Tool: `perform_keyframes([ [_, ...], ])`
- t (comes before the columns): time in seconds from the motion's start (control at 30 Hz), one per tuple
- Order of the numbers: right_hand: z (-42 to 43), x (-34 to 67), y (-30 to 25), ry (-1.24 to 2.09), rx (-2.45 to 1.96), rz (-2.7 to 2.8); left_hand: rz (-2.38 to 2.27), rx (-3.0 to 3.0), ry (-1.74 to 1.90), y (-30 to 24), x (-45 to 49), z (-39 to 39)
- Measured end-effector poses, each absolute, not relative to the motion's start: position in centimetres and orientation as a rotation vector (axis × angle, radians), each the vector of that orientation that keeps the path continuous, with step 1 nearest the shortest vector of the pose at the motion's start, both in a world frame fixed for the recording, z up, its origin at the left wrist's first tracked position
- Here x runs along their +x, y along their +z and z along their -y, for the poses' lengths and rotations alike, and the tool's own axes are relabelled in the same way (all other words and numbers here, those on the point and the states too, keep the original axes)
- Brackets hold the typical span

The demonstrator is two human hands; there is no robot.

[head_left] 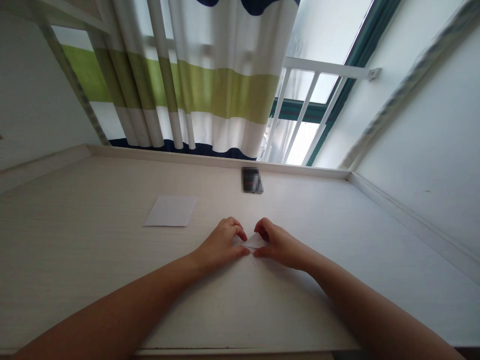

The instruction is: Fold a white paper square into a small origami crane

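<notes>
On the desk, near the middle of its width, lay the paper, small, white and folded, partly hidden between the two hands. The left hand was half curled at its left side, thumb low, fingertips above, only a narrow gap between them. The right hand mirrored it, fingers more tightly bent, thumb at the near edge; it seemed to have the right side in a light pinch. Whether the left truly gripped or merely steadied, I could not tell. Step in hand, as I judged it: shaping a fold. Any further crease would have called for aligned edges and even thumb pressure, the small piece being apt to skew. Beyond, to the left, a flat sheet lay untouched; farther back, a dark item, blurred past naming. Behind the desk: curtain and railing.
</notes>
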State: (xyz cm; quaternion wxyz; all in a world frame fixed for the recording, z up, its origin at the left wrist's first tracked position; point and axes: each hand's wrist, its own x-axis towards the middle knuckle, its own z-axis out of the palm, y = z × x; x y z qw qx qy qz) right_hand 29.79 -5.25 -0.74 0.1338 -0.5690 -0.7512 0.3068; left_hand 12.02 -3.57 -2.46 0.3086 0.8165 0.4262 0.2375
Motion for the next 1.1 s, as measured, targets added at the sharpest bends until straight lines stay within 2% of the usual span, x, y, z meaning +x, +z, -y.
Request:
perform_keyframes([
  [0.23,5.6,29.2,0.3,0.883,-1.522,2.181,-1.091,1.895,0.697,-2.5,11.8,3.4],
  [0.47,5.6,29.4,0.4,0.617,-1.298,2.201,-1.062,1.721,0.814,-2.1,11.8,3.5],
  [0.77,5.1,30.0,-0.5,-0.073,-0.985,2.389,-1.025,2.275,1.08,-1.9,11.4,3.7],
  [0.93,4.9,30.1,-0.6,-0.237,-0.95,2.42,-0.908,2.54,1.015,-2.0,11.3,3.5],
  [1.1,4.7,30.1,-1.4,-0.142,-0.945,2.546,-0.774,2.677,0.668,-1.3,11.0,3.6],
])
